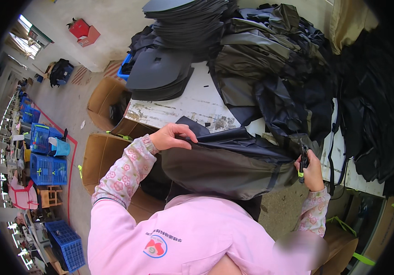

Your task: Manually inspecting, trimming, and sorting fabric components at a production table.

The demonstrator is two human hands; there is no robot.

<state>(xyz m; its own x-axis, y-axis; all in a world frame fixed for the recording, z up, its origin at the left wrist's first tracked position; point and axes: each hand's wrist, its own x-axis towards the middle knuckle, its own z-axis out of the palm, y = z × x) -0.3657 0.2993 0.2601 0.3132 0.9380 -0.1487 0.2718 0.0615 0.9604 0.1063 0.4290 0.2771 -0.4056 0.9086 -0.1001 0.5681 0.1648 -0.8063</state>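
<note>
From where I stood, the left hand (173, 136) pinched the upper edge of a dark cloth piece (220, 172) between thumb and forefinger; remaining fingers curled, tips partly hidden. The cloth hung below and rightward of that pinch, spanning toward the other hand, underside out of sight. The right hand (315, 172) was closed round a black hand tool (304, 158), handle partly covered by fingers; its far end got lost against dark fabric, so I couldn't tell whether it touched the cloth. Beyond the left grip, a tall stack of grey sheets (185, 30) was cut off at the top. Beyond the right grip, a black fabric heap (270, 55) covered much of the white table (192, 103); single pieces hard to separate.
</note>
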